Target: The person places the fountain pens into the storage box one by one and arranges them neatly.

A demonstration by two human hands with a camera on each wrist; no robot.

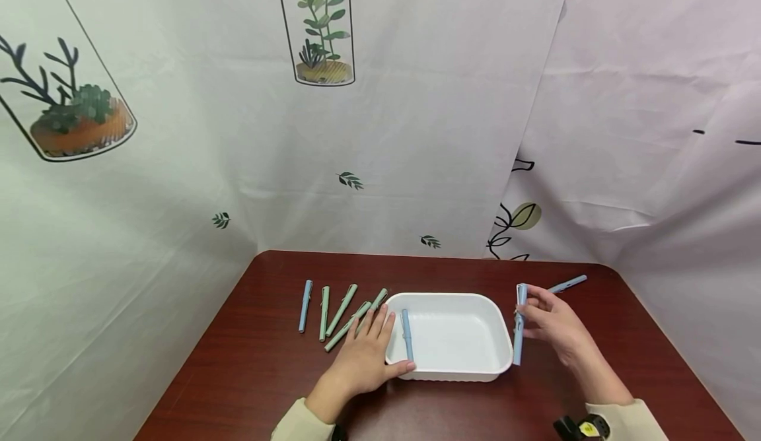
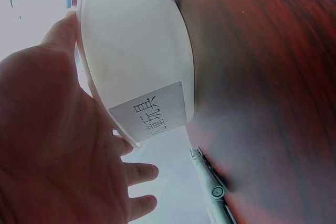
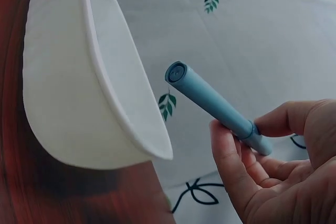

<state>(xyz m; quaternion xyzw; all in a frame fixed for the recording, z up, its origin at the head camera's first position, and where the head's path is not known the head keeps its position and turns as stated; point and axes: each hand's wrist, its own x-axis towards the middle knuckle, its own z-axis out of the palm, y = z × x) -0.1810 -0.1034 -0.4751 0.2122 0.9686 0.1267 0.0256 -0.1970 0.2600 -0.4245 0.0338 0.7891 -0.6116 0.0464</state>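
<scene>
My right hand (image 1: 549, 322) pinches a blue pen (image 1: 520, 325) between thumb and fingers, just off the right end of a white plastic tray (image 1: 458, 368). In the right wrist view the same blue pen (image 3: 210, 100) points one end toward the tray's rim. At the tray's left end, my left hand (image 1: 365, 355) rests with its fingers spread straight and its thumb over the near rim. Another blue pen (image 1: 407, 335) lies inside the tray, close by that thumb. The left wrist view shows my palm along the tray's side, which carries a printed label (image 2: 152, 109).
Left of the tray lie several green pens (image 1: 341, 310), some partly behind my left fingers, and a blue pen (image 1: 305, 305) farther left. One more blue pen (image 1: 569, 284) lies beyond my right hand. Printed cloth (image 1: 386, 131) hangs behind the dark red table (image 1: 226, 375).
</scene>
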